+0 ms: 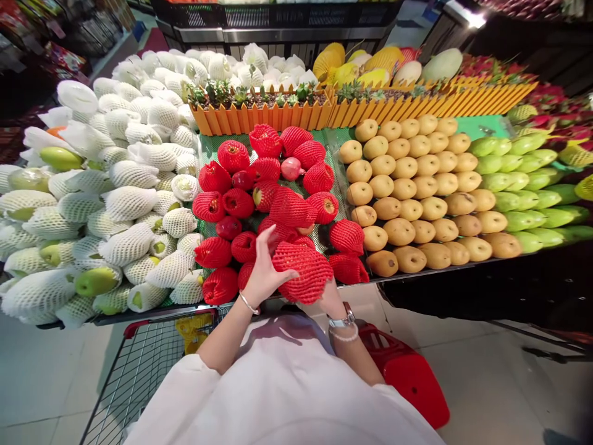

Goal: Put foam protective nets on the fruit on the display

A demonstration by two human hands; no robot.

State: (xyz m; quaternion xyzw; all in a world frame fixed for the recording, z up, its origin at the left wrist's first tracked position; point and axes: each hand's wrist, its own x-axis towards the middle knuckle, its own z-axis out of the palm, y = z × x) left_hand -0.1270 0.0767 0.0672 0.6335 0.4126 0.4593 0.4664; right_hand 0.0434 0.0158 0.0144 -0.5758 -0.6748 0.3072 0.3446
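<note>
A pomegranate in a red foam net [303, 272] is held up near my body, above the front of the pomegranate display. My right hand [332, 298] supports it from the right and below; the fingers are hidden behind the net. My left hand [265, 272] is at its left side, fingers spread and thumb along the net's edge. Just beyond lies another red-netted pomegranate [291, 207]. Several more netted ones surround it on the green mat, and a bare pomegranate [291, 168] shows farther back.
White-netted fruit [130, 179] is heaped on the left. Rows of tan fruit [426, 185] and green fruit [523, 179] lie to the right. An orange picket planter [264, 117] edges the back. Below are a shopping cart [139, 364] and a red plastic object [412, 377].
</note>
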